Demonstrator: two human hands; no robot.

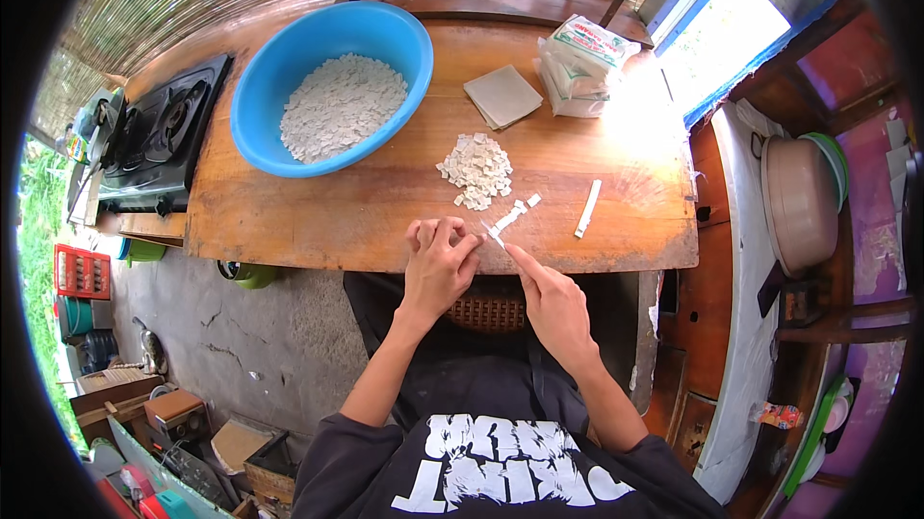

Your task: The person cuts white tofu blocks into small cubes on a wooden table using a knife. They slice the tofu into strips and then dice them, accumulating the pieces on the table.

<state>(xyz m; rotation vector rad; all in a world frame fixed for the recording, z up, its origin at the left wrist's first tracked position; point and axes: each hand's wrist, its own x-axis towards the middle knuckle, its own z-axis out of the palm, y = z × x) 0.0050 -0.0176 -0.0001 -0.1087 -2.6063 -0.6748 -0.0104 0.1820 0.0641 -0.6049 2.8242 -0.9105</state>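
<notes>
My right hand (pixel 559 306) grips a small knife (pixel 495 236), its index finger stretched along it and its blade over the table's front edge. Beside the blade, the fingers of my left hand (pixel 440 263) are bent against the tabletop; whether they pinch a strip is hidden. A row of cut white pieces (pixel 516 213) runs up and right from the blade. Just beyond lies a heap of small off-white squares (pixel 476 171). One narrow white strip (pixel 588 209) lies apart to the right. Thin square off-white sheets (pixel 503 96) are stacked farther back.
A large blue plastic basin (pixel 249 122) holds many white pieces (pixel 346 108) on the wooden table (pixel 325 219). Plastic packs (pixel 585 68) bearing print stand at the back right. Left of the basin is a black gas stove (pixel 162 126). A beige tub (pixel 801 205) sits far right.
</notes>
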